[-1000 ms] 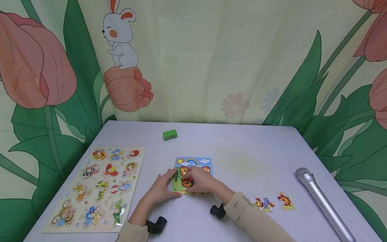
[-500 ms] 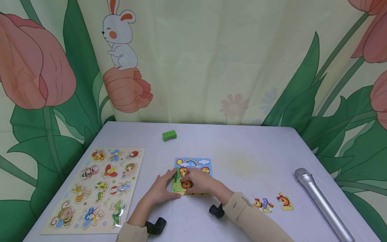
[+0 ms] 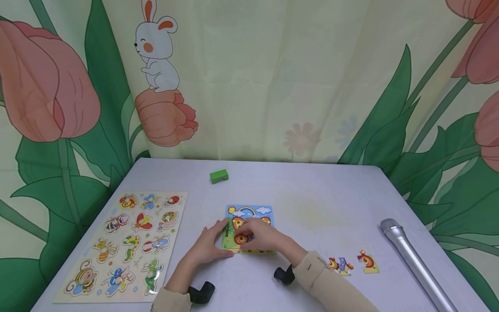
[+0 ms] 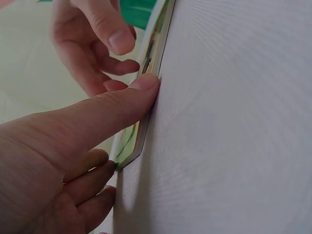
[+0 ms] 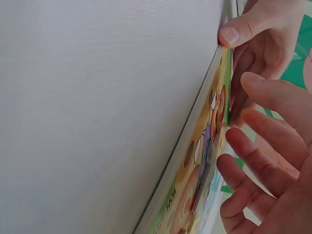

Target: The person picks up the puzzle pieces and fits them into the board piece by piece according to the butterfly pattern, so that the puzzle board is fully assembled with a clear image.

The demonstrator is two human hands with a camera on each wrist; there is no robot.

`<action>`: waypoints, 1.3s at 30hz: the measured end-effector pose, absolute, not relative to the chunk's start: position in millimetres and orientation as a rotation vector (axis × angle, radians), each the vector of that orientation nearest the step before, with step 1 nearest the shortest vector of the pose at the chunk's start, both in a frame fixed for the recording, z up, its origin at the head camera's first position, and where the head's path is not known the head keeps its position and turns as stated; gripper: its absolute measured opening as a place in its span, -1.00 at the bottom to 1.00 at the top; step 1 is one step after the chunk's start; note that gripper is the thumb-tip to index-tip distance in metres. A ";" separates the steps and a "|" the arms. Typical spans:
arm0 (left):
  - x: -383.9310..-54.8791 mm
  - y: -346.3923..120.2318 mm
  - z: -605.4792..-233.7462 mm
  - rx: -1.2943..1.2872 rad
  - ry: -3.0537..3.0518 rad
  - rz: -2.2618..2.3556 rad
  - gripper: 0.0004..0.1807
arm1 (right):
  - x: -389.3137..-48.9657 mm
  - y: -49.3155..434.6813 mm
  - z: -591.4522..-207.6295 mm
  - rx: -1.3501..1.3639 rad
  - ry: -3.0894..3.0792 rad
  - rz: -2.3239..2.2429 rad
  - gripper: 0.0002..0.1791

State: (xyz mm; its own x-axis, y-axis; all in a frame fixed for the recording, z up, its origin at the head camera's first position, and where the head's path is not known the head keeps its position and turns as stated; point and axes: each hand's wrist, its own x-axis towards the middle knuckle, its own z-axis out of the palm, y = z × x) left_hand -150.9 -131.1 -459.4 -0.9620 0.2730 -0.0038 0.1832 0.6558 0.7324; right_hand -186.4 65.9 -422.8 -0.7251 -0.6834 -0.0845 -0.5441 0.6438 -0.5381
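A small square puzzle board (image 3: 249,209) with a sun, rainbow and snail picture lies mid-table. My left hand (image 3: 208,246) holds its near left corner, the thumb along the near edge and the fingers at the left side. In the left wrist view that thumb (image 4: 122,105) presses on the board's edge. Over the lower middle of the board is my right hand (image 3: 260,234), hiding part of the picture. The right wrist view shows its fingers (image 5: 263,165) spread and loosely bent close over the board, with nothing between them. A purple part of the picture (image 5: 205,134) shows beneath.
Two loose puzzle pieces, one with purple (image 3: 341,266) and one with a snail (image 3: 368,261), lie at the right. Beyond them is a silver microphone (image 3: 417,262). A large insect picture board (image 3: 124,247) lies left; a green block (image 3: 219,176) sits at the back.
My right hand has shifted slightly to the right over the board, so a little more of the picture beside its fingertips shows. My left hand keeps its hold on the corner.
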 end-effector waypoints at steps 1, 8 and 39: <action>-150.8 -131.0 -459.8 0.386 2.757 1.199 -0.01 | -186.0 68.0 -422.6 -0.984 2.582 -0.738 -0.59; -150.5 -130.3 -460.0 0.381 2.760 1.204 -0.01 | -180.0 88.2 -415.2 -1.025 2.573 -0.884 -0.60; -150.8 -127.4 -457.1 0.344 2.787 1.167 -0.23 | -145.5 220.9 -397.7 -0.824 2.814 -0.987 -0.57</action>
State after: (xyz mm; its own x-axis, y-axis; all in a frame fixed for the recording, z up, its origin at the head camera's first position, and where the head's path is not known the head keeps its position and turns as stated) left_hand -150.8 -127.4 -457.1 -0.9695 0.2452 -0.0053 0.1683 0.6806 0.7131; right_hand -145.5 220.9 -397.7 -0.8572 -0.4992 0.1264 -0.4688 0.6549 -0.5928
